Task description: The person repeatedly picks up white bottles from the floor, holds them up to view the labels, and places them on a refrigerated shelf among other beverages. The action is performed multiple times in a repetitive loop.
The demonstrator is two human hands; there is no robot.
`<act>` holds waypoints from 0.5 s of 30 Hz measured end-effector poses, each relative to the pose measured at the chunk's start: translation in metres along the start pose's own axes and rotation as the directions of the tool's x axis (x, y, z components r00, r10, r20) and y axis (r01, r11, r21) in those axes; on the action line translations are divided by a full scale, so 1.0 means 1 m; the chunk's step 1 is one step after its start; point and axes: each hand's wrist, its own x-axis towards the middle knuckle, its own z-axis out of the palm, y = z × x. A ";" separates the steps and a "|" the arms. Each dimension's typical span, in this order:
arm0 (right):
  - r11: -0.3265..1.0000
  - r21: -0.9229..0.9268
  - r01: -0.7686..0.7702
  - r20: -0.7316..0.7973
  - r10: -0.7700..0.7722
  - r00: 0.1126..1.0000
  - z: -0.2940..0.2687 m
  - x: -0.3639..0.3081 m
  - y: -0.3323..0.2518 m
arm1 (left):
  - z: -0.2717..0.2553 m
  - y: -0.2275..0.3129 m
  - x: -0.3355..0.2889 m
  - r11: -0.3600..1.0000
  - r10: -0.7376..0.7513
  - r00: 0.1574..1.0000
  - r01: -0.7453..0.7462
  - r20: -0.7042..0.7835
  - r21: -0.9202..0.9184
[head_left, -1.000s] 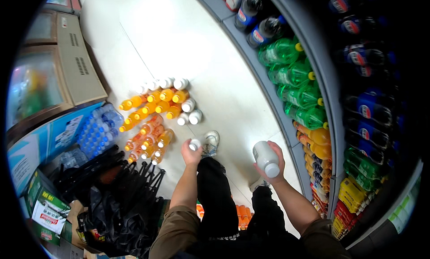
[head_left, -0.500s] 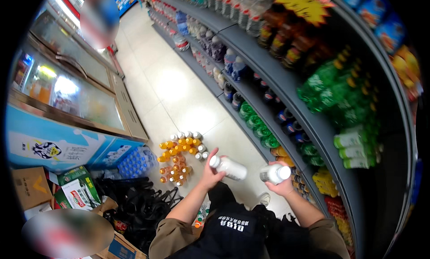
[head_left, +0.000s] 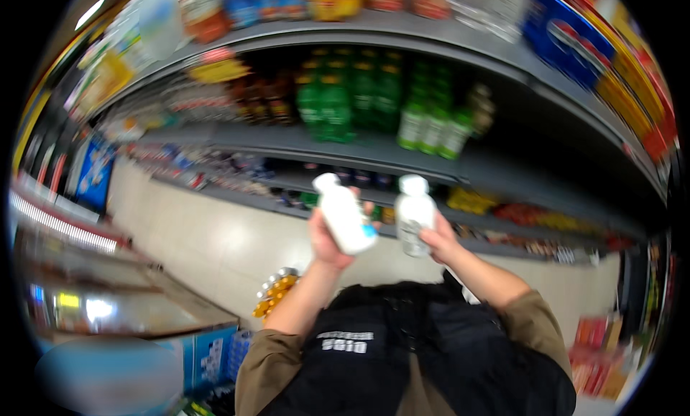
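Observation:
A white bottle (head_left: 346, 216) with a white cap and a blue patch near its base leans in my left hand (head_left: 327, 245), fingers wrapped round its far side. My right hand (head_left: 442, 240) grips a second white bottle (head_left: 415, 213), held nearly upright with a grey-printed label low on its side. Both bottles are in front of my chest, apart from each other, with a shelf unit beyond them. On the shelf past them stand large green bottles (head_left: 330, 103) and smaller green-and-white bottles (head_left: 433, 128). Motion blurs much of the picture.
The grey shelf (head_left: 259, 137) curves across ahead, with a dark gap at its right. Orange drink bottles (head_left: 273, 290) stand on the pale floor (head_left: 208, 247) at left, partly behind my left arm. A glass-fronted cooler (head_left: 108, 286) lines the left; red cartons (head_left: 593, 358) sit at right.
My view has swung right to face the shelves. Both bottles, still in my hands, have been raised and turned more upright. The floor bottles are now mostly hidden by my left arm.

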 end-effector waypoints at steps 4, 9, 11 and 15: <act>0.967 0.253 -0.022 0.026 0.016 1.000 -0.014 -0.020 -0.047 | 0.031 -0.040 0.015 0.984 -0.130 0.990 0.123 0.047 0.130; 0.964 0.250 0.088 0.066 -0.108 0.992 -0.031 -0.035 -0.087 | 0.047 -0.072 0.047 0.936 -0.302 0.931 0.249 0.206 0.247; 0.959 0.261 0.108 0.038 -0.122 0.992 -0.044 -0.042 -0.090 | 0.048 -0.093 0.057 0.928 -0.322 0.913 0.251 0.252 0.277; 0.941 0.322 0.099 0.026 -0.113 0.993 -0.062 -0.058 -0.112 | 0.054 -0.128 0.069 0.921 -0.374 0.880 0.314 0.292 0.232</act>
